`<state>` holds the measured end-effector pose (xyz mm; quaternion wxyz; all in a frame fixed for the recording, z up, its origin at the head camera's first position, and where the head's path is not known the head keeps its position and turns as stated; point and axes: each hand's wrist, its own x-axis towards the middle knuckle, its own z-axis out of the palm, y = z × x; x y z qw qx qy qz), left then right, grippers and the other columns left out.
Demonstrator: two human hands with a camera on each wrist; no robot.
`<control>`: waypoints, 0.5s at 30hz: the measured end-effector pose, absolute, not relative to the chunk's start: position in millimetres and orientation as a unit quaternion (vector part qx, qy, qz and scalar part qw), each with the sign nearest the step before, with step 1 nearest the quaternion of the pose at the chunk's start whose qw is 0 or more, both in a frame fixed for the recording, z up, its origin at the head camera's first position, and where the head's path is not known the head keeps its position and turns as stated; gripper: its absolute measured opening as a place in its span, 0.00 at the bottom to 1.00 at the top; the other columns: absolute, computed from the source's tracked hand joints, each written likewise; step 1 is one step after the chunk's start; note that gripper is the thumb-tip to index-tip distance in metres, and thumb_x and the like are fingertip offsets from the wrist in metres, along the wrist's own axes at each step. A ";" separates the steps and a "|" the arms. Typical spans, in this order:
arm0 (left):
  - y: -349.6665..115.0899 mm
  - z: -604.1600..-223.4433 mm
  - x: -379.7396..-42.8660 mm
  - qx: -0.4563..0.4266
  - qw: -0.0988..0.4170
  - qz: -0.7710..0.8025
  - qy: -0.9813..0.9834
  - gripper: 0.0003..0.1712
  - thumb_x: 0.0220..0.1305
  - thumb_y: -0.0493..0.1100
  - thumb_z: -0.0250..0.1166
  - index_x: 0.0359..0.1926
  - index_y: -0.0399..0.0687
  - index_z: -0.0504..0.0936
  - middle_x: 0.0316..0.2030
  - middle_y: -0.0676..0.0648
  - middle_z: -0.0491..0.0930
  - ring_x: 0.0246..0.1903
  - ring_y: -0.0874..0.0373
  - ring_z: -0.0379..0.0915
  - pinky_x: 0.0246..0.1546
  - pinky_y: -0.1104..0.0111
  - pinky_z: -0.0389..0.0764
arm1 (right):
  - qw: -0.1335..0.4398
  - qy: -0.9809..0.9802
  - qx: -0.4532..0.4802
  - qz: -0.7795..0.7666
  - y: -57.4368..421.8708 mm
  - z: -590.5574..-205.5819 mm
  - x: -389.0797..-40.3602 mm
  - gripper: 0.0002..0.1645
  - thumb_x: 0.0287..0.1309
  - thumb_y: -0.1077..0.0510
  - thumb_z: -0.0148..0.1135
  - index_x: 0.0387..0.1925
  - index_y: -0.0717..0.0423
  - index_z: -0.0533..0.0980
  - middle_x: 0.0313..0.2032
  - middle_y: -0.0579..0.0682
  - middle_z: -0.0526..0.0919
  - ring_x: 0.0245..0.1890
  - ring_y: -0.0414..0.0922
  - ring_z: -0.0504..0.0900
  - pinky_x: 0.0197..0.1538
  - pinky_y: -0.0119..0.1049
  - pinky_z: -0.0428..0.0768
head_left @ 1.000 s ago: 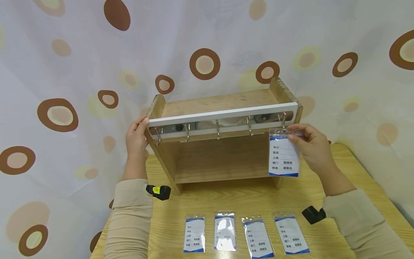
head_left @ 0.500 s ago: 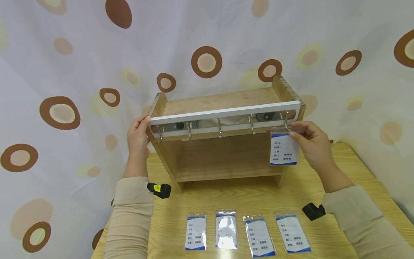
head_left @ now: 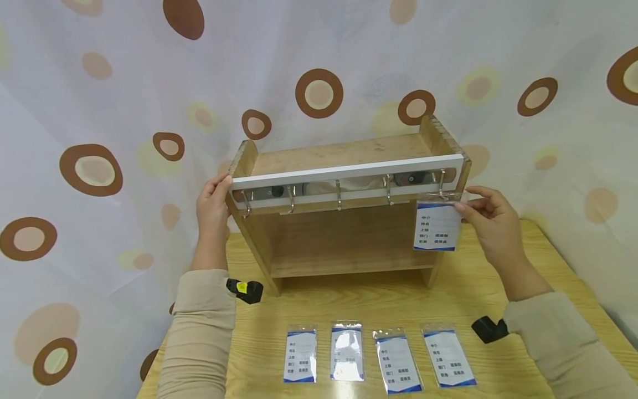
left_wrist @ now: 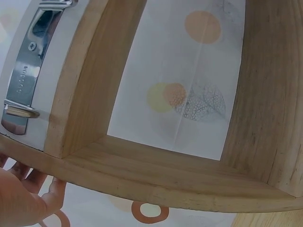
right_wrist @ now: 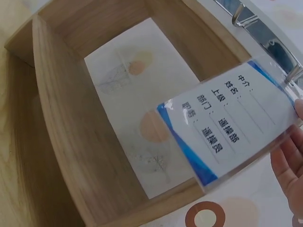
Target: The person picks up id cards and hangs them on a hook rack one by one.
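Observation:
A wooden shelf [head_left: 344, 266] with a white hook rail [head_left: 314, 176] along its top front stands on the table. My left hand [head_left: 213, 208] grips the shelf's upper left corner; in the left wrist view its fingertips are at the side panel's edge. My right hand [head_left: 493, 221] pinches the upper right corner of a clear-sleeved name badge [head_left: 437, 226] with white and blue printing. The badge's top edge is right at the rightmost metal hook [head_left: 442, 184]. In the right wrist view the badge [right_wrist: 227, 123] tilts across the open shelf, its slotted end near a hook.
Several more name badges [head_left: 401, 361] lie in a row on the wooden table [head_left: 349, 302] in front of the shelf. Along the rail, other hooks [head_left: 339, 195] carry nothing. A patterned curtain [head_left: 279, 50] hangs close behind the shelf.
My right hand has lifted the badge slightly, bringing its top up to the rightmost hook, and its fingers have shifted right to the badge's corner. The left hand stays on the shelf.

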<state>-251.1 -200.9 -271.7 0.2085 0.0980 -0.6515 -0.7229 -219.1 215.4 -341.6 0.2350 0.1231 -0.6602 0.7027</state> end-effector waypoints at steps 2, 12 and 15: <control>-200.9 -271.7 -251.4 0.099 0.210 -0.721 -0.653 0.18 0.58 0.46 0.56 0.49 0.45 0.74 0.52 0.51 0.68 0.50 0.59 0.61 0.48 0.56 0.62 | 0.229 -0.669 0.118 0.697 218.3 -343.9 -216.6 0.18 0.49 0.70 0.56 0.44 0.55 0.73 0.27 0.46 0.73 0.24 0.36 0.73 0.30 0.21 0.72; -200.4 -271.1 -251.6 0.092 0.199 -0.726 -0.652 0.19 0.58 0.45 0.56 0.50 0.45 0.73 0.53 0.50 0.66 0.52 0.59 0.60 0.51 0.55 0.60 | 0.197 -0.763 0.056 0.613 232.2 -370.5 -204.7 0.19 0.52 0.63 0.56 0.48 0.59 0.69 0.28 0.41 0.72 0.25 0.35 0.73 0.31 0.20 0.72; -200.6 -270.6 -251.5 0.090 0.195 -0.726 -0.653 0.19 0.58 0.45 0.56 0.51 0.45 0.73 0.53 0.50 0.66 0.53 0.59 0.60 0.51 0.55 0.59 | 0.181 -0.772 0.053 0.606 233.3 -380.5 -201.1 0.17 0.53 0.61 0.56 0.46 0.55 0.70 0.28 0.41 0.72 0.25 0.35 0.73 0.31 0.20 0.72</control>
